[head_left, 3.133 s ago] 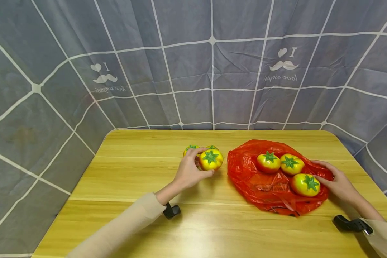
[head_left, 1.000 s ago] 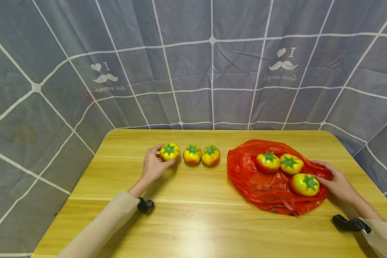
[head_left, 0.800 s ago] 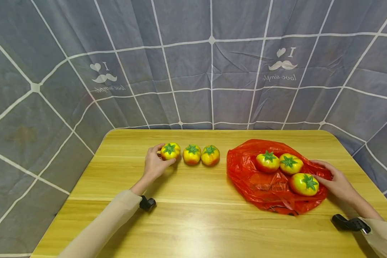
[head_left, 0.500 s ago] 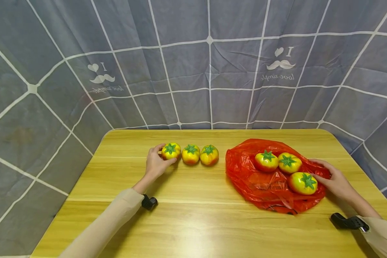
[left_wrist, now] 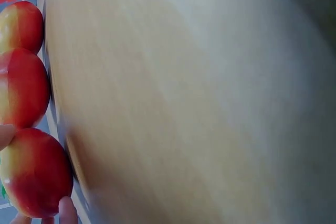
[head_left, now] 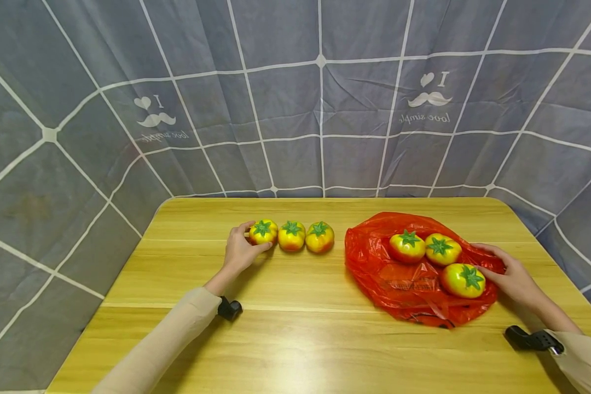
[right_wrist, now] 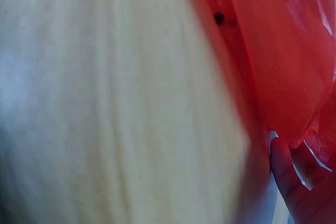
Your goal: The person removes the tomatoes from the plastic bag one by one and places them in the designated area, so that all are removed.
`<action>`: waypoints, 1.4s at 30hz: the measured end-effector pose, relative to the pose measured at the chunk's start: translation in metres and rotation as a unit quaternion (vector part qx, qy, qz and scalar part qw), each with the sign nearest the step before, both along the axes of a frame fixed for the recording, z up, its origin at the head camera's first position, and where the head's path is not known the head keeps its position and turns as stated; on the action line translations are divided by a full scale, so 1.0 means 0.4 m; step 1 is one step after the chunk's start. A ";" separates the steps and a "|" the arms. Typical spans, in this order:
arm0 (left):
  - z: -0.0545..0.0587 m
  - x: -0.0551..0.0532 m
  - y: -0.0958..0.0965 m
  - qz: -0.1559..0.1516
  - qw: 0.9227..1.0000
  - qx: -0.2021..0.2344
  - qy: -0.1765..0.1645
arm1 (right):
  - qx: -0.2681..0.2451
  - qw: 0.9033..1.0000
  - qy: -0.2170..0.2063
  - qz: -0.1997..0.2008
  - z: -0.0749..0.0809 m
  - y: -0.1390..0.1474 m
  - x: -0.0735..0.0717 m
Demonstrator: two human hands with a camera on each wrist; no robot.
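My left hand (head_left: 243,250) holds a yellow-and-red tomato (head_left: 263,232) with a green star-shaped top, its thumb in front and fingers behind. This tomato sits at the left end of a row, close against a second tomato (head_left: 291,236); a third tomato (head_left: 319,237) is just right of that. In the left wrist view, fingertips (left_wrist: 67,211) lie on the held tomato (left_wrist: 37,174). On the right, my right hand (head_left: 519,282) grips the edge of a red plastic bag (head_left: 374,273), thumb near a tomato (head_left: 463,280) lying on it. Some right fingers are hidden by the bag.
Two more tomatoes, a left one (head_left: 407,246) and a right one (head_left: 443,249), lie side by side on the bag. Everything rests on a wooden table (head_left: 295,339). A grey curtain (head_left: 295,109) with white lines hangs behind the table's far edge.
My left hand has carried its tomato from near the bag to the row's left end, then shifted it slightly right towards the neighbouring tomato. The right hand has stayed at the bag.
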State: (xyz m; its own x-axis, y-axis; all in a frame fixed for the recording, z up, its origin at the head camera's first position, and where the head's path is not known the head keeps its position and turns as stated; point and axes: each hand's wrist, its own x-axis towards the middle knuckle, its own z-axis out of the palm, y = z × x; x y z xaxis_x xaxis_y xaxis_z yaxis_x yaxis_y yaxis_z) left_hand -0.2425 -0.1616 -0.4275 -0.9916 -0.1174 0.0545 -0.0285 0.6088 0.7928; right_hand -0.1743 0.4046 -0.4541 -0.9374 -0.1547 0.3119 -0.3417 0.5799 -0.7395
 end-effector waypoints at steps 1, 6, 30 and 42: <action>0.001 0.000 0.000 -0.001 1.000 -0.001 -0.001 | -0.001 1.000 -0.001 0.001 0.000 0.000 0.000; 0.002 0.002 -0.001 -0.004 1.000 0.000 -0.002 | -0.004 1.000 0.000 0.004 -0.001 0.001 -0.003; 0.022 0.022 -0.006 0.005 1.000 0.010 -0.007 | -0.011 1.000 -0.004 0.012 -0.006 0.001 -0.005; 0.034 0.064 0.004 0.017 0.998 0.040 0.038 | -0.021 1.000 -0.004 0.020 -0.002 -0.002 0.002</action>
